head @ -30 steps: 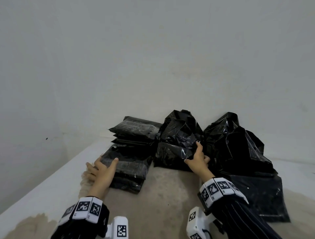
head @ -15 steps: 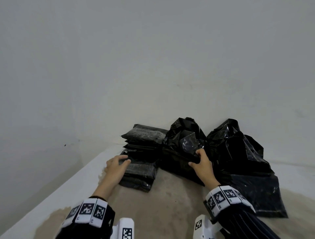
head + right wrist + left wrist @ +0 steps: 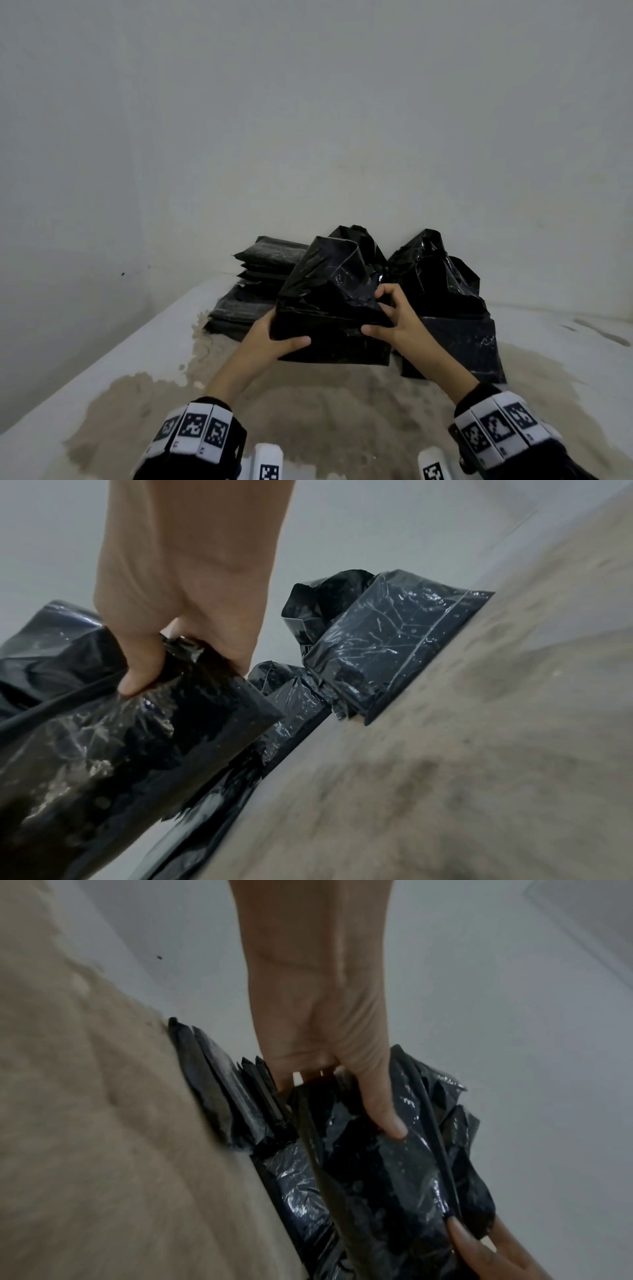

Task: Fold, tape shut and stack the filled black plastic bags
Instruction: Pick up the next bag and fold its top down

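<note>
Plain pale walls (image 3: 308, 120) met in a corner behind a white counter (image 3: 102, 370) with a big tan worn patch. Both my hands held one filled black bag (image 3: 329, 308) just above the counter, in front of the other bags. My left hand (image 3: 274, 339) gripped its near left corner, thumb lying across the front face and fingers hidden behind. My right hand (image 3: 397, 322) pinched the crumpled plastic near the bag's open top, thumb on the front; the grip was clenched on the bag on both sides. The bag's loose mouth stood up, unfolded. Behind it to the left lay a stack of flat folded bags (image 3: 260, 274), one on another. To the right sat another crumpled open bag (image 3: 442, 274) on top of a flat one (image 3: 459, 339), close against the wall.
</note>
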